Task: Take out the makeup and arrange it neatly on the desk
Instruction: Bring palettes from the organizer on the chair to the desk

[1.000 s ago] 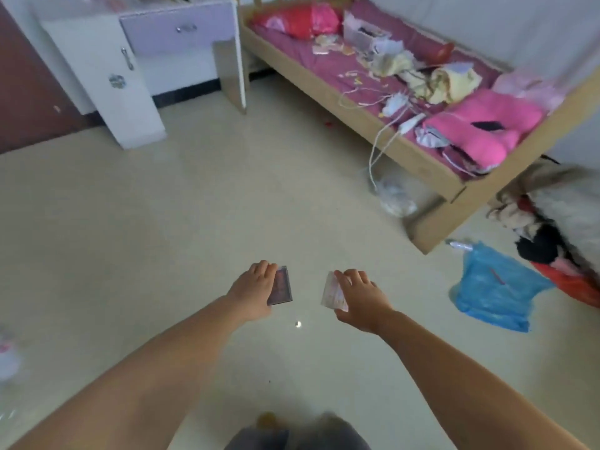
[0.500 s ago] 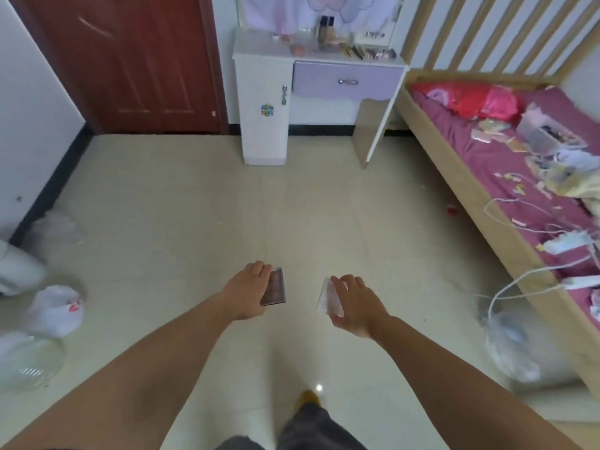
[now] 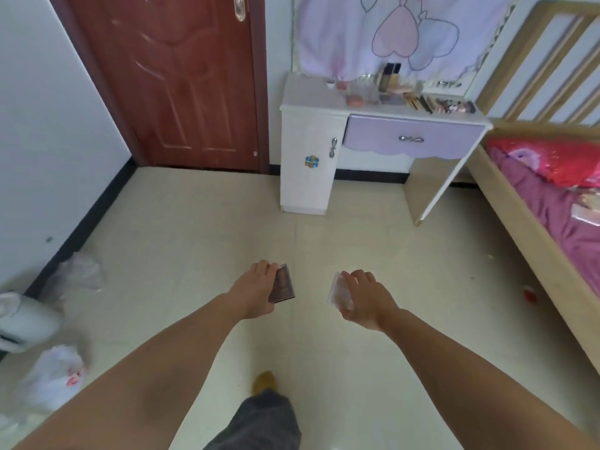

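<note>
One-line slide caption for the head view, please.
Left hand holds a dark palette, right hand a clear case, facing the white desk.

Door (image 3: 181, 79), upper left: reddish-brown. Desk (image 3: 308, 151), upper centre: white, with lilac drawer (image 3: 412, 139). Wall cloth (image 3: 399, 30), top: pale, with pink and lavender heart outlines. Bedsheet (image 3: 558, 219), right: magenta. Left hand's palette (image 3: 283, 284): dark brown. Right hand's case (image 3: 338, 291): clear, pinkish. Floor (image 3: 194, 238): cream tile.
</note>
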Action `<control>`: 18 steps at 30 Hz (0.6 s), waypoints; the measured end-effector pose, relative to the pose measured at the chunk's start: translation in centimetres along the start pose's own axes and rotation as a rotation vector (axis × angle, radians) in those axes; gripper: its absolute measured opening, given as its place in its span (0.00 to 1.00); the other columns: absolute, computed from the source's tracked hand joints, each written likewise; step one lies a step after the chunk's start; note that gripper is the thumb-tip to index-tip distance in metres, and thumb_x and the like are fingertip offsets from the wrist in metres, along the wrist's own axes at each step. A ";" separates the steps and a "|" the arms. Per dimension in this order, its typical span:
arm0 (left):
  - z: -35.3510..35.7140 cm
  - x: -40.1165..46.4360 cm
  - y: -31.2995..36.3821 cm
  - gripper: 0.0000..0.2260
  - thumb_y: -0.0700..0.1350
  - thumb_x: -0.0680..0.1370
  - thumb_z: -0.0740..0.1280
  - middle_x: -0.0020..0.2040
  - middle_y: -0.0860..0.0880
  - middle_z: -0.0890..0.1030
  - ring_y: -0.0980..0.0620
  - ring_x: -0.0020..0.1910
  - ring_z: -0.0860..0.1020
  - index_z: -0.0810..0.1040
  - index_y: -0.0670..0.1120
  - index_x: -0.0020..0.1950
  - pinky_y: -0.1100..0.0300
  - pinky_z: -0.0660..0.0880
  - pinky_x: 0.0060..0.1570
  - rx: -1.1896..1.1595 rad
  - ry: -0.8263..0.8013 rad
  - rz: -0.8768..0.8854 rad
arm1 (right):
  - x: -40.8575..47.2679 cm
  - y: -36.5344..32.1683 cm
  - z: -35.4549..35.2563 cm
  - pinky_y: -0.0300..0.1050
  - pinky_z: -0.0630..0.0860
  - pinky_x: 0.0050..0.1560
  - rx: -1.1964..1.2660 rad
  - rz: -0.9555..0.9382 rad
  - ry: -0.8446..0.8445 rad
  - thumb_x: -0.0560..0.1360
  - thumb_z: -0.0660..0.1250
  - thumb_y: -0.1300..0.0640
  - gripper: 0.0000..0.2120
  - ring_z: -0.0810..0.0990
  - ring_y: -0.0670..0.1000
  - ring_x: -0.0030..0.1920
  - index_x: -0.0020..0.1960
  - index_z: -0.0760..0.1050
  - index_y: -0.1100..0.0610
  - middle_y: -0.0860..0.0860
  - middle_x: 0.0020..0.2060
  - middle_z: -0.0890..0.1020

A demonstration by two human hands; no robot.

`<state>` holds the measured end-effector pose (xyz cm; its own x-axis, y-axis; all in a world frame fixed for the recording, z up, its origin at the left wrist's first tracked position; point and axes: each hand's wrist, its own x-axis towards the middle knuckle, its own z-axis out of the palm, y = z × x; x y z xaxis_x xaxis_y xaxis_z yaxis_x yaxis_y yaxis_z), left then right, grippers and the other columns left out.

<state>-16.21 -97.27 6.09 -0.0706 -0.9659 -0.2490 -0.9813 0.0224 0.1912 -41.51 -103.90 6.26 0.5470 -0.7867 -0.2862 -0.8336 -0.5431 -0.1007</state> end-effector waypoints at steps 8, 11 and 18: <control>-7.8 17.9 -4.7 0.32 0.45 0.70 0.68 0.65 0.43 0.64 0.43 0.64 0.64 0.58 0.42 0.71 0.55 0.65 0.63 0.010 -0.043 0.070 | 15.5 4.8 -6.2 0.49 0.73 0.57 0.039 0.087 0.012 0.72 0.65 0.44 0.37 0.66 0.56 0.65 0.75 0.53 0.56 0.55 0.67 0.65; -9.1 24.6 -5.3 0.33 0.45 0.70 0.68 0.66 0.43 0.63 0.44 0.65 0.64 0.58 0.43 0.71 0.53 0.66 0.64 0.011 -0.063 0.100 | 21.2 7.7 -7.9 0.49 0.73 0.56 0.044 0.089 0.024 0.72 0.65 0.45 0.36 0.66 0.57 0.64 0.74 0.55 0.56 0.55 0.67 0.66; -14.1 43.3 -6.7 0.34 0.46 0.71 0.68 0.67 0.44 0.62 0.45 0.66 0.63 0.55 0.43 0.73 0.53 0.69 0.61 -0.012 -0.012 0.074 | 37.0 17.8 -14.1 0.49 0.72 0.56 0.031 0.091 0.054 0.73 0.64 0.45 0.35 0.66 0.56 0.64 0.74 0.54 0.56 0.55 0.66 0.66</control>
<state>-10.20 -142.88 7.42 -0.1454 -0.9585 -0.2451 -0.9711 0.0909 0.2208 -35.02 -146.76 7.36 0.4720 -0.8471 -0.2442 -0.8813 -0.4604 -0.1062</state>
